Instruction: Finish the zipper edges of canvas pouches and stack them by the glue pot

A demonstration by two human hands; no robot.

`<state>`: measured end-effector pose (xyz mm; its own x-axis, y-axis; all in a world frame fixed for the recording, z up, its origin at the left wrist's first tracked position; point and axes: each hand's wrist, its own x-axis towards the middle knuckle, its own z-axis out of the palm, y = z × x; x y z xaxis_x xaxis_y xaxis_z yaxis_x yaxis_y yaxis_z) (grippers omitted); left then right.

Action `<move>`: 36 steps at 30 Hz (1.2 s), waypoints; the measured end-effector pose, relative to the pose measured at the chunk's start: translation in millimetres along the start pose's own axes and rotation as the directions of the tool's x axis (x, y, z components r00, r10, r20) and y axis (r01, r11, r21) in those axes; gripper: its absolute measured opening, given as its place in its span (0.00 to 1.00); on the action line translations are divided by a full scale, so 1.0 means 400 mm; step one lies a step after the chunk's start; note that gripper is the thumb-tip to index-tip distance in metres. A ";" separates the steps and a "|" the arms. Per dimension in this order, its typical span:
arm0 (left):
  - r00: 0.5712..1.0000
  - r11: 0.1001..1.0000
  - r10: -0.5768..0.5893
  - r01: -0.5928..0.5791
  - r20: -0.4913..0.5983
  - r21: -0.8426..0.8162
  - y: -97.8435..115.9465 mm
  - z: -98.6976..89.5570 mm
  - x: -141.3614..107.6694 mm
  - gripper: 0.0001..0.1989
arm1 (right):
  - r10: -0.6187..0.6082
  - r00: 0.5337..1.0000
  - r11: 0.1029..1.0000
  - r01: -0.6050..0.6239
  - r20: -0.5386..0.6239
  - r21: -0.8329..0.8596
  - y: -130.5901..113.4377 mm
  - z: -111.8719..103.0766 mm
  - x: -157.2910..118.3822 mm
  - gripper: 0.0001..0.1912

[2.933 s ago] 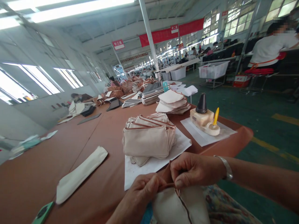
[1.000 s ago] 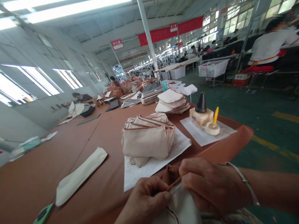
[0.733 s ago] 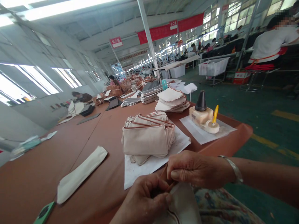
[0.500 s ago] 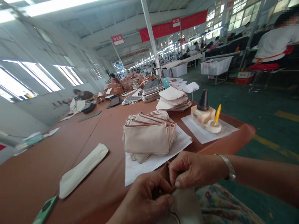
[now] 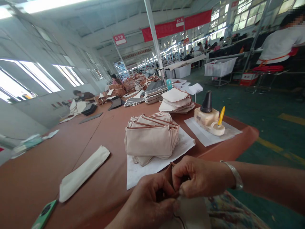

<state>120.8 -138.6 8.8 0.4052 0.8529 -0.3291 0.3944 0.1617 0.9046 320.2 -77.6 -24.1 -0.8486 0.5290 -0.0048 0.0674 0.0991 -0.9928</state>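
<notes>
Just off the near edge of the tabletop (image 5: 35,178), left hand (image 5: 145,200) and right hand (image 5: 200,176) pinch the brown-trimmed top of a canvas pouch (image 5: 190,214), its state hidden by the grip, while a finished-looking stack of pouches (image 5: 149,143) sits on white paper (image 5: 140,176).

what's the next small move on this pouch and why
Probably press the brown edging flat along the mouth of the canvas pouch. The left hand and right hand are pinching it, and a bit stands up between them, while the edging on the stacked pouches on the white paper lies neatly along their tops.
</notes>
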 end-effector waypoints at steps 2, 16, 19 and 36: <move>1.000 0.999 0.026 -0.025 0.018 -0.036 -0.002 -0.001 0.000 0.07 | -0.037 0.998 0.998 0.034 -0.045 -0.049 0.004 0.012 0.001 0.07; 0.989 0.995 0.003 0.011 0.147 -0.094 -0.039 -0.076 -0.051 0.25 | -0.080 0.988 0.988 0.061 0.135 0.140 -0.033 -0.034 -0.003 0.11; 0.988 0.995 -0.035 0.048 0.151 -0.086 -0.027 -0.052 -0.058 0.23 | -0.134 0.971 0.991 0.131 0.196 0.031 -0.044 -0.015 0.001 0.13; 0.998 0.990 -0.038 0.030 0.048 0.140 -0.048 -0.131 -0.113 0.20 | -0.135 0.991 0.991 0.135 -0.005 0.010 -0.096 -0.147 0.006 0.21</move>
<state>51.8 -154.3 20.4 0.4294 0.8214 -0.3755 0.5183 0.1165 0.8473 346.5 -30.4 21.1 -0.8474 0.5148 0.1296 -0.0527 0.1614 -0.9855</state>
